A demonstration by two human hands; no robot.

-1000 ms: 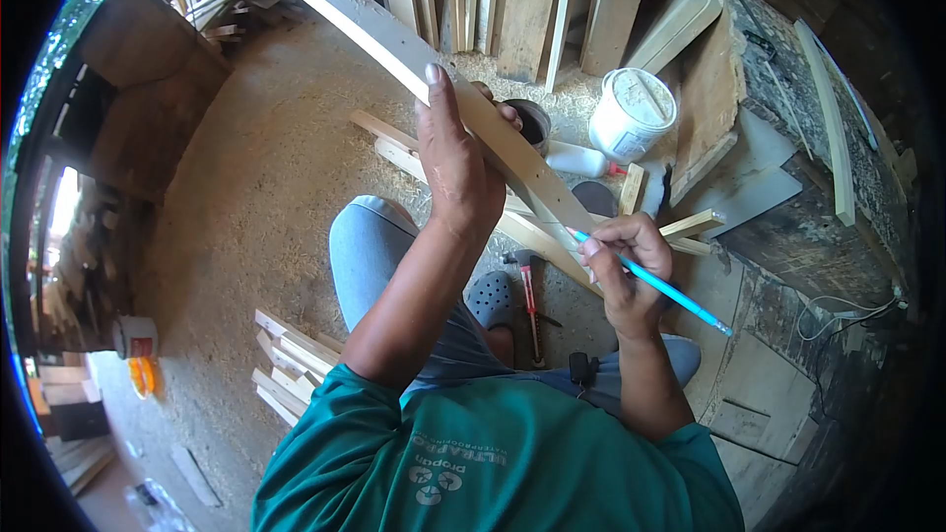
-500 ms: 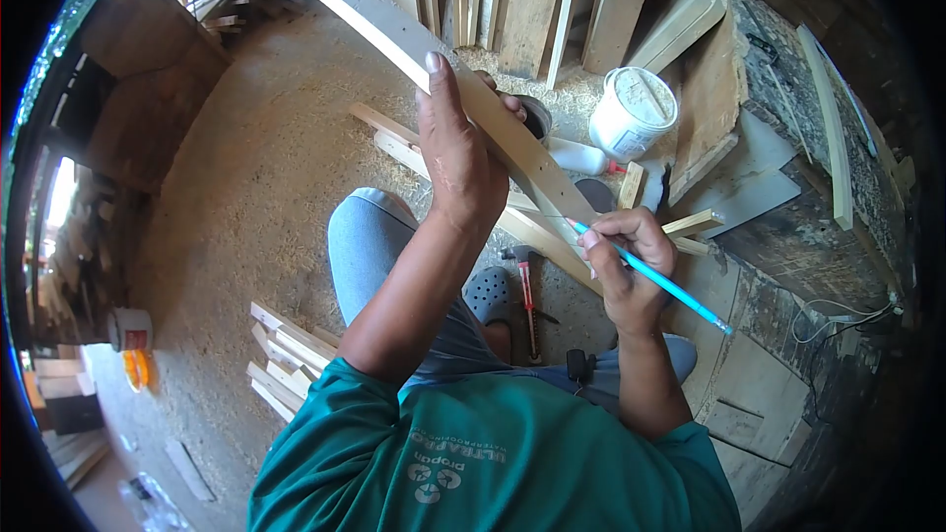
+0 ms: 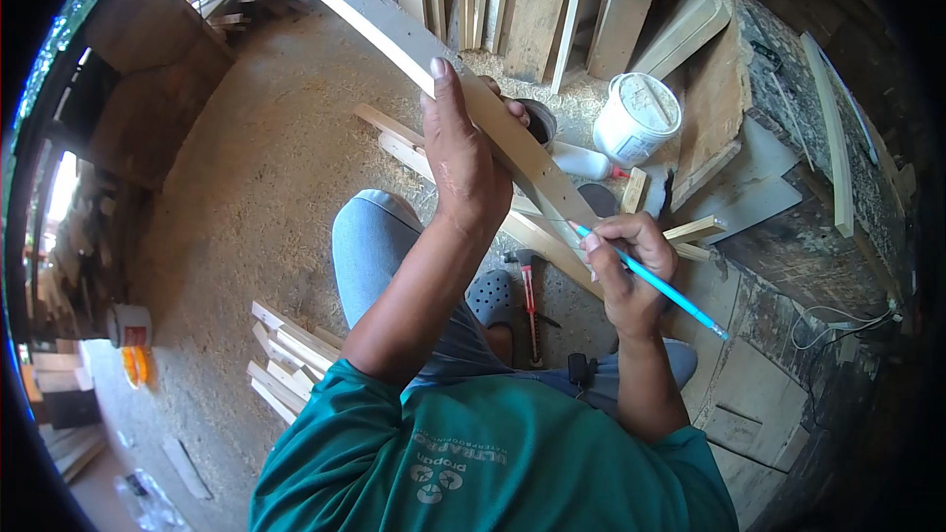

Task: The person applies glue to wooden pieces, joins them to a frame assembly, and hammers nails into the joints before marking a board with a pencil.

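A long wooden board (image 3: 394,34) slants from the upper left down to the middle of the head view. My left hand (image 3: 465,148) is closed around it, thumb along the near edge and fingertips showing on the far side. In my right hand (image 3: 631,261) is a light-blue pencil (image 3: 675,298), pinched between thumb and fingers. The pencil's tip is at the board's lower end, close to a thin dark line across the wood; whether it touches cannot be made out.
A hammer (image 3: 530,310) lies on the floor by my shoe (image 3: 490,298). Beyond the board stand a white bucket (image 3: 639,118) and a white bottle (image 3: 579,160). Wood strips (image 3: 291,355) are stacked at left. A workbench (image 3: 788,227) is at right, and boards (image 3: 537,10) lean at the back.
The whole view has shifted very slightly. Both hands keep their grips on the board and pencil, with the pencil's tip still at about the same place on the wood.
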